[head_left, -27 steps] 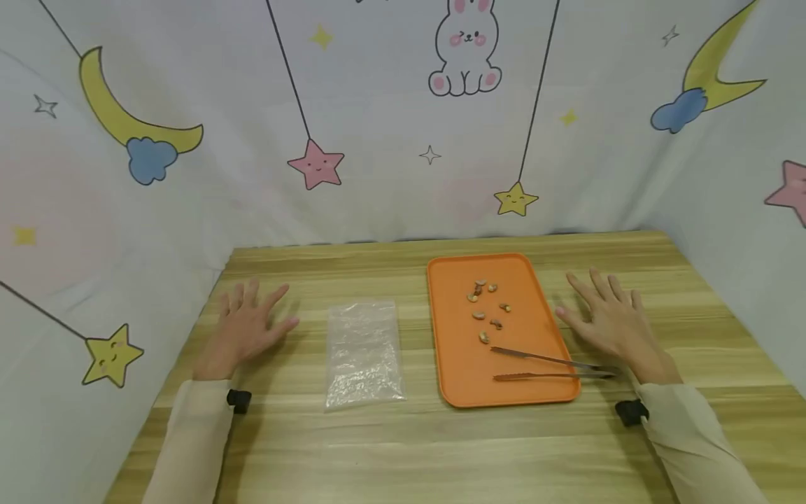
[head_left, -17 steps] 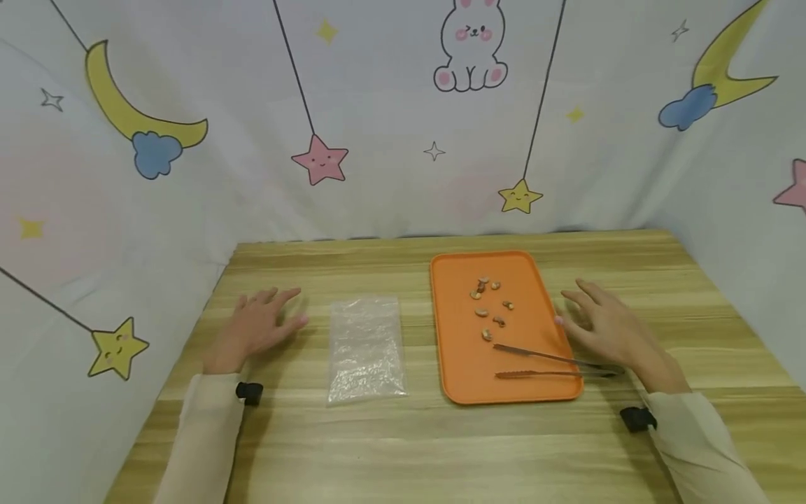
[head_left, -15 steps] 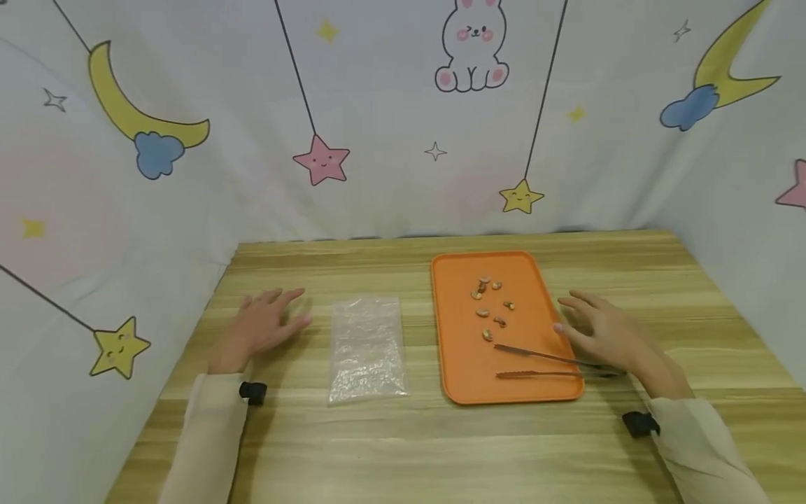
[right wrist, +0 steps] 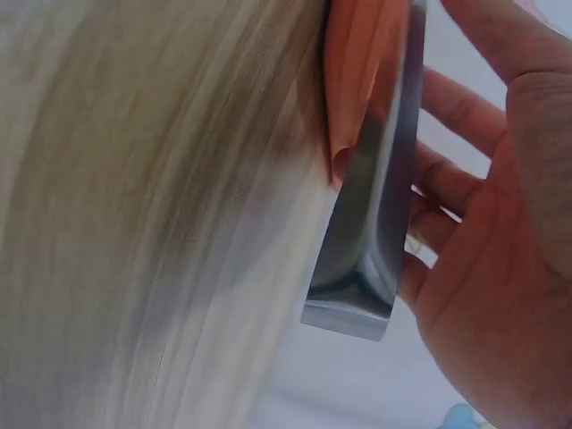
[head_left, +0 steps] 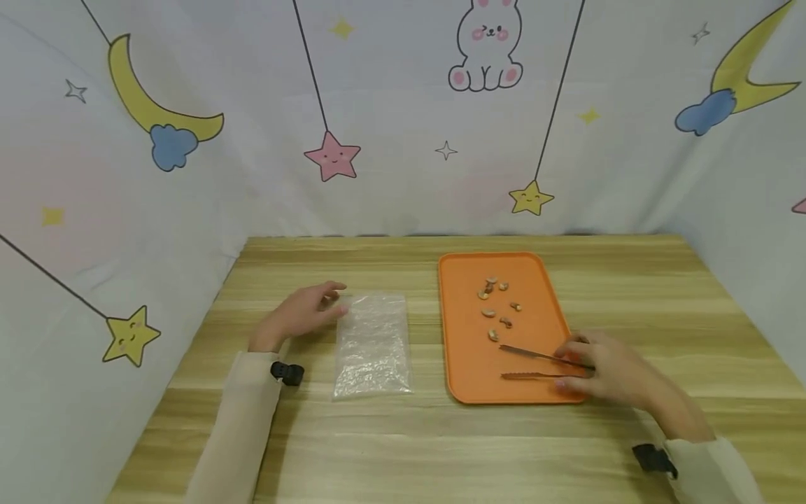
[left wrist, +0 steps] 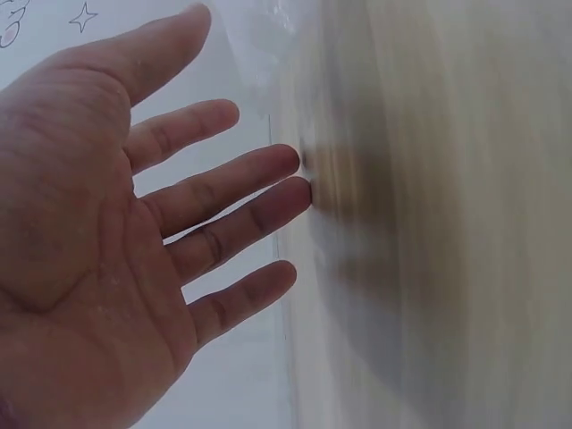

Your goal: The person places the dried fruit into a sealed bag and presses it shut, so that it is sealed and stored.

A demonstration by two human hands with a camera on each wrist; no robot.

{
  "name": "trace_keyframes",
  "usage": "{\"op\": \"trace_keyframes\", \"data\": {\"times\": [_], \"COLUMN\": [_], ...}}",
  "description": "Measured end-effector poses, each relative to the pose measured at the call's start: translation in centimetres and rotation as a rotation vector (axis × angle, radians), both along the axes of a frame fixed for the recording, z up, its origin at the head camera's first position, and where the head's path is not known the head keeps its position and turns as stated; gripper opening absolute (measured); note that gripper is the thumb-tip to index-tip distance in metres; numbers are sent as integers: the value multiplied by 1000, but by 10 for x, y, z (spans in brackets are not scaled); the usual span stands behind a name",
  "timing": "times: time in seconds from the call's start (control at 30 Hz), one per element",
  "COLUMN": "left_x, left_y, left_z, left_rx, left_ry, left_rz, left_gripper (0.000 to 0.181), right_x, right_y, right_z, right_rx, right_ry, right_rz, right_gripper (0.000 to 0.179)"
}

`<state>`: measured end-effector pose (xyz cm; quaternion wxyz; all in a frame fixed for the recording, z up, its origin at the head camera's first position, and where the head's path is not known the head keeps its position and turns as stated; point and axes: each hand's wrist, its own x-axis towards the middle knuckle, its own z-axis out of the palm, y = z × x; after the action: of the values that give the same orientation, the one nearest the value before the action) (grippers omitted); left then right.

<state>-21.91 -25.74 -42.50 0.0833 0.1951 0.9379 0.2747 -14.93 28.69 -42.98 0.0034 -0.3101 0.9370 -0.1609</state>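
Observation:
In the head view my left hand (head_left: 306,310) is at the upper left corner of a clear plastic bag (head_left: 373,346), thumb tip overlapping its edge. The left wrist view shows that palm with fingers spread and nothing in them. My right hand (head_left: 613,367) is at the handle end of metal tongs (head_left: 535,353), thumb and fingers apart on either side of them. The right wrist view shows the bent end of the tongs (right wrist: 366,232) in front of the loosely bent fingers, away from the palm. The tongs' arms lie spread over an orange tray (head_left: 469,378).
Several small nut-like pieces (head_left: 488,313) lie scattered on the upper half of the tray. Bag and tray rest on a wood-grain table (head_left: 378,455). A white printed cloth (head_left: 390,91) hangs behind the table and along its sides.
My left hand has moved right to the bag's corner. My right hand has come down and left from beside the tray to the tongs' handle end. The head view has shifted slightly.

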Motion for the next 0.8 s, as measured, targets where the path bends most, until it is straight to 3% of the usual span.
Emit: {"op": "trace_keyframes", "data": {"times": [0.13, 0.33, 0.47, 0.6, 0.8], "left_x": [-7, -18, -20, -20, -19], "left_y": [7, 12, 13, 14, 15], "left_z": [-1, -4, -4, -4, 10], "left_rx": [23, 47, 48, 43, 123], "left_ry": [-41, -38, -15, 8, -14], "left_rz": [-26, -56, -65, -68, -26], "left_gripper": [58, 56, 47, 38, 37], "right_x": [4, -1, -8, -15, -26], "right_y": [-1, -4, -7, -13, -33], "right_z": [-4, -8, 0, 11, 27], "right_rx": [-3, -34, -58, -31, 11], "right_ry": [32, 115, 7, -83, -36], "right_rz": [29, 69, 45, -32, -98], "right_gripper": [39, 25, 26, 28, 29]}}
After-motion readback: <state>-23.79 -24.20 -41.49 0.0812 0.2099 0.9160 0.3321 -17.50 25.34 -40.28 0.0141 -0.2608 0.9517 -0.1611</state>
